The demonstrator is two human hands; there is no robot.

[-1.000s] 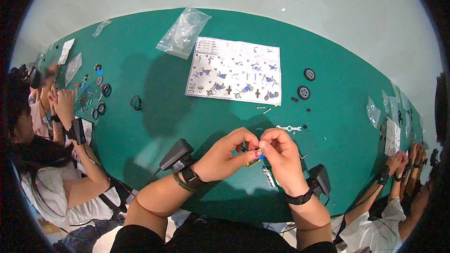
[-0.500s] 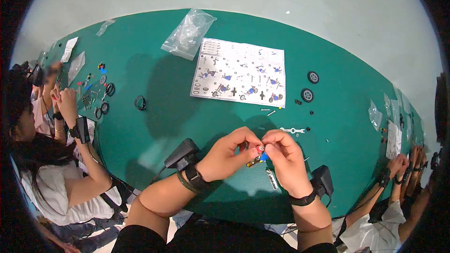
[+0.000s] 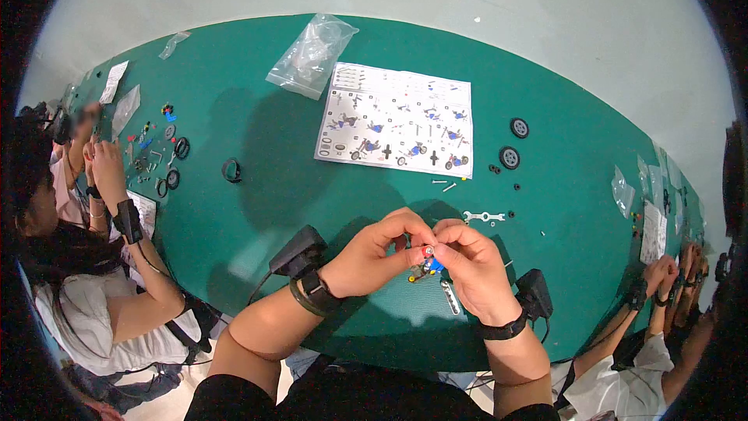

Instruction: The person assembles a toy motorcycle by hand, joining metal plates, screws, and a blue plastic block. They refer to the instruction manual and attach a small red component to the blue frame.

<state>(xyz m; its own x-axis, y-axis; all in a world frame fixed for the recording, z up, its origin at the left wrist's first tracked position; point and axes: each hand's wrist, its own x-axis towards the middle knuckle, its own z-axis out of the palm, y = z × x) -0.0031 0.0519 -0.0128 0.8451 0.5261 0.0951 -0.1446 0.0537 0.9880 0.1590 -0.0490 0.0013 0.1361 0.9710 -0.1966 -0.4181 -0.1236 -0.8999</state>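
A small assembly [image 3: 435, 267] with blue, red and yellow parts is held between both hands above the green table. My left hand [image 3: 382, 253] pinches it from the left, thumb beside a red piece. My right hand [image 3: 474, 269] has its fingers closed on it from the right and covers part of it. Just below lies a metal strip with holes [image 3: 450, 298]. A metal wrench [image 3: 485, 217] rests beyond my right hand. The printed instruction sheet [image 3: 395, 121] lies flat farther up the table.
Two wheels [image 3: 509, 157] and small black parts [image 3: 495, 168] sit at the right, screws [image 3: 445, 185] below the sheet. A plastic bag [image 3: 313, 56] and black ring [image 3: 231, 171] are to the left. Co-workers' hands [image 3: 104, 160] and parts are at both sides.
Both my hands and the assembly have shifted very slightly left, and the assembly has turned a little. At the left, a co-worker's raised hand has moved slightly.
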